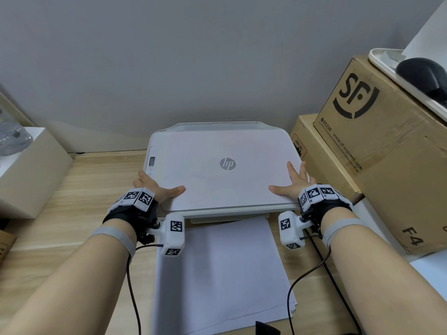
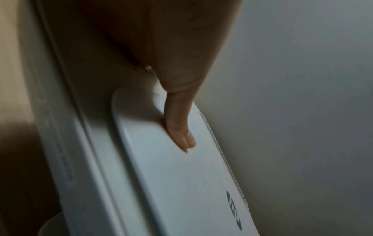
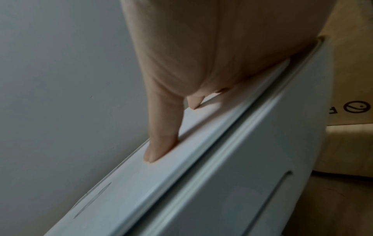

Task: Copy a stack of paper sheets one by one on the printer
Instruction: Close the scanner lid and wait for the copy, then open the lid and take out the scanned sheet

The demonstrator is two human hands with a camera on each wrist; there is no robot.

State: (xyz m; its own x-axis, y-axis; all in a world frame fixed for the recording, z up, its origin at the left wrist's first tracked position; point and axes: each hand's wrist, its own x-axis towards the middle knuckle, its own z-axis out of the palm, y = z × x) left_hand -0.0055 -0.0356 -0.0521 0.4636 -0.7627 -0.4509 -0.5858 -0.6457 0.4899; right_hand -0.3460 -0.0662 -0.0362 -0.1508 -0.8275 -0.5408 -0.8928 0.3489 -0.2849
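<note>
The white HP printer (image 1: 217, 151) stands on the wooden desk with its lid down. My left hand (image 1: 154, 187) is at the front left corner: the thumb (image 2: 177, 124) lies on the lid (image 2: 181, 183), and the bent fingers drop over the left side by the control strip, out of sight. My right hand (image 1: 292, 184) rests flat on the front right corner with fingers spread and the thumb (image 3: 161, 135) pressed on the lid (image 3: 141, 183). A stack of white paper sheets (image 1: 217, 274) lies on the desk in front of the printer, between my forearms.
Two cardboard boxes (image 1: 387, 146) are stacked tight against the printer's right side, with a tray and a black mouse (image 1: 423, 76) on top. A white box (image 1: 29, 170) stands to the left. Thin black cables (image 1: 131, 286) trail from both wrists across the desk.
</note>
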